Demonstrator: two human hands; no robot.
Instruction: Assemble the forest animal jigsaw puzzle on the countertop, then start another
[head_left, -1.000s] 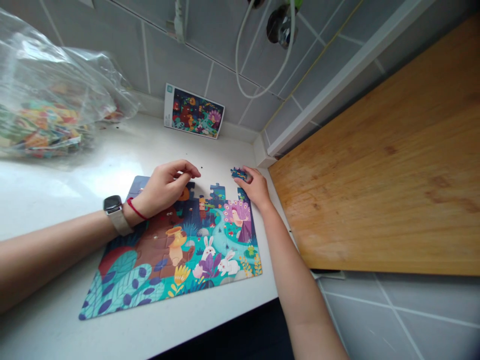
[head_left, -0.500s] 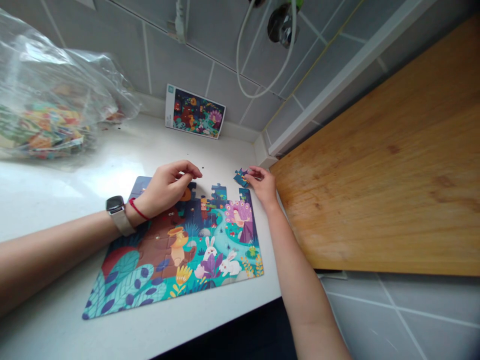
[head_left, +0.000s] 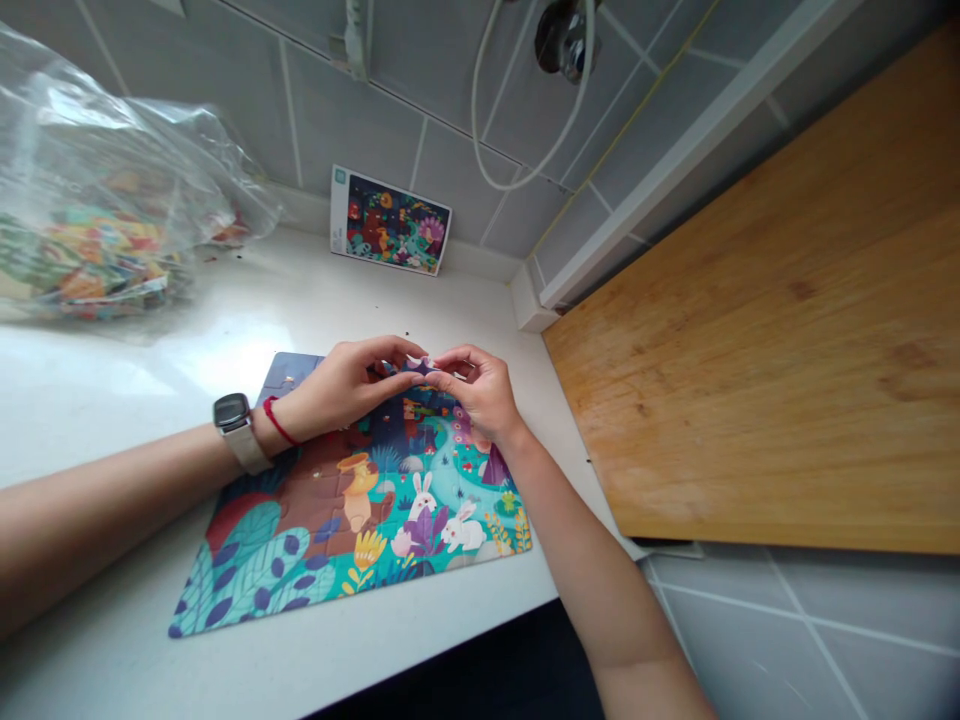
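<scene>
A small jigsaw puzzle piece [head_left: 421,366] is pinched between the fingertips of both hands, just above the top edge of the jigsaw puzzle [head_left: 360,500]. My left hand [head_left: 352,380], with a watch [head_left: 232,410] and a red cord at the wrist, holds it from the left. From the right, my right hand [head_left: 480,390] grips the same piece between thumb and fingers. The joined puzzle lies flat, showing a bear, rabbits and plants. My hands cover much of its upper edge, so the gaps there are hidden.
Against the tiled wall leans a picture card [head_left: 391,220] with the same scene. A clear plastic bag [head_left: 105,230] of colourful pieces sits at the back left. The wooden board [head_left: 765,330] borders the white counter [head_left: 247,300] on the right. A white cable [head_left: 480,130] hangs above.
My right hand has moved left with its puzzle piece, from the puzzle's top right corner to my left hand. My left fingers have now closed on the piece too.
</scene>
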